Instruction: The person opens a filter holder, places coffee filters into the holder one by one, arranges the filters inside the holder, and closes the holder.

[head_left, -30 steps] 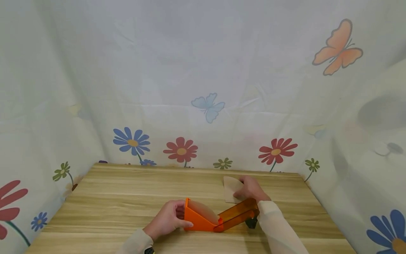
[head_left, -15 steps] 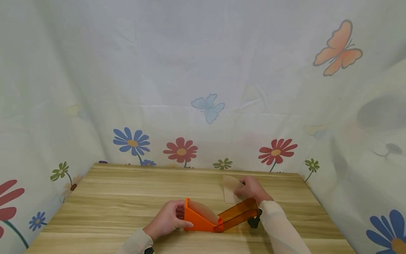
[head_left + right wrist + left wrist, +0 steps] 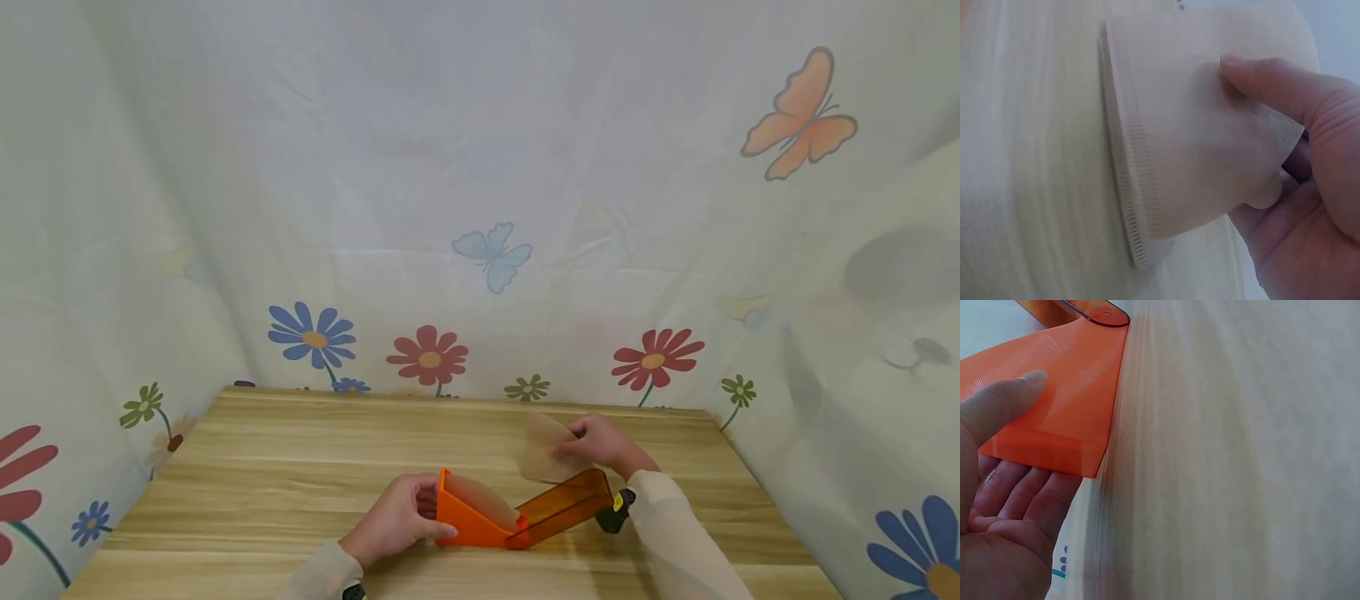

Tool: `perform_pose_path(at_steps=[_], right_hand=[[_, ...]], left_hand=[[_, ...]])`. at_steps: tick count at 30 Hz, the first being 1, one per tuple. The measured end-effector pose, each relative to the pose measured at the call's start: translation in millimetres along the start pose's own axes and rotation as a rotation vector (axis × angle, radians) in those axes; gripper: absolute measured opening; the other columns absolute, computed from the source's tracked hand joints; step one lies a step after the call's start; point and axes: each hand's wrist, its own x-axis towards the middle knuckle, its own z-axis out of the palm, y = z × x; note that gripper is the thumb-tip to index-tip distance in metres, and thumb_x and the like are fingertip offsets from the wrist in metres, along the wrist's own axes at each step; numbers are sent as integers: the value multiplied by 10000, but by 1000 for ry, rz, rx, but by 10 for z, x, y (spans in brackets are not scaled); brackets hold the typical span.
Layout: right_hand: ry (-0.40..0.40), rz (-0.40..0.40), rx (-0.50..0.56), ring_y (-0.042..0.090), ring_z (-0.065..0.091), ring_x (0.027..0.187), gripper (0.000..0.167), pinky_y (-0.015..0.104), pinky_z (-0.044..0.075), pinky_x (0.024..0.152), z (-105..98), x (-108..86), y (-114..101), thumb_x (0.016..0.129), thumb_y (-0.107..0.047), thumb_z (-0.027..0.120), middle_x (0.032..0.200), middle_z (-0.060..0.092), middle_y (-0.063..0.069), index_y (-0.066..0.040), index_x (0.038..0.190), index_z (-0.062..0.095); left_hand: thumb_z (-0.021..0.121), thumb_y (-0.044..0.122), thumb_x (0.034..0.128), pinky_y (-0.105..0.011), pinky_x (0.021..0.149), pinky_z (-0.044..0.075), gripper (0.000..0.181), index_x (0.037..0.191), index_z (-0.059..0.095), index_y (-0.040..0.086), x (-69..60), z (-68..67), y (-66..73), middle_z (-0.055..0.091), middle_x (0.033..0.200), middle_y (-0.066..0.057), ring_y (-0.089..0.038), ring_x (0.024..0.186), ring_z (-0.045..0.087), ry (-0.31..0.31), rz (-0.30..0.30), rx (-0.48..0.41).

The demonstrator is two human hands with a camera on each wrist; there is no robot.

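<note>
An orange holder (image 3: 474,518) with tan paper inside stands on the table, its see-through amber lid (image 3: 566,502) swung out to the right. My left hand (image 3: 401,515) grips its left end; in the left wrist view the thumb of the left hand (image 3: 1007,506) lies on the orange side wall (image 3: 1054,394), fingers round the end. Behind the lid, my right hand (image 3: 600,442) pinches tan paper filters (image 3: 542,450). The right wrist view shows the thumb of the right hand (image 3: 1310,144) on the front filter (image 3: 1191,125), with crimped edges of more than one layer; fingers behind are partly hidden.
The wooden table (image 3: 322,442) reaches back to a pale curtain (image 3: 360,167) printed with flowers and butterflies. Black wrist gear (image 3: 615,512) sits by the right sleeve, close to the lid's right end.
The right forearm has shifted slightly right, and the held paper now looks tilted and a little raised. The left hand and the orange holder have stayed in place.
</note>
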Motion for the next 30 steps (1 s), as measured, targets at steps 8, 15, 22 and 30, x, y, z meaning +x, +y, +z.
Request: perform_pose_path(at_steps=[8, 15, 22, 30], right_hand=[[-8, 13, 69, 179, 566, 773, 297, 289, 480, 676, -54, -38, -96, 838, -415, 840, 839, 698, -14, -130, 893, 779], [-13, -70, 49, 184, 516, 762, 285, 296, 418, 657, -89, -192, -242, 876, -391, 809, 799, 631, -4, -114, 843, 752], [-11, -105, 94, 202, 506, 743, 267, 284, 421, 650, -141, -313, -365, 900, -346, 793, 748, 600, 10, -91, 830, 762], [-32, -181, 88, 151, 443, 641, 280, 243, 360, 554, -267, -519, -639, 916, -315, 780, 674, 523, 17, -63, 799, 741]], left_hand=[[899, 249, 791, -288, 861, 602, 430, 1177, 716, 196, -3, -4, 3, 763, 1100, 10, -195, 960, 716, 10, -2, 8], [898, 241, 791, -296, 877, 602, 433, 1179, 715, 181, -3, 2, -4, 762, 1106, 7, -184, 961, 716, 4, 4, 10], [897, 214, 792, -291, 869, 602, 433, 1183, 714, 172, -19, 16, 8, 762, 1112, -2, -189, 962, 714, 3, 4, -4], [900, 240, 787, -343, 893, 605, 438, 1181, 715, 198, -18, 19, 8, 760, 1113, 9, -199, 968, 710, 5, -6, 6]])
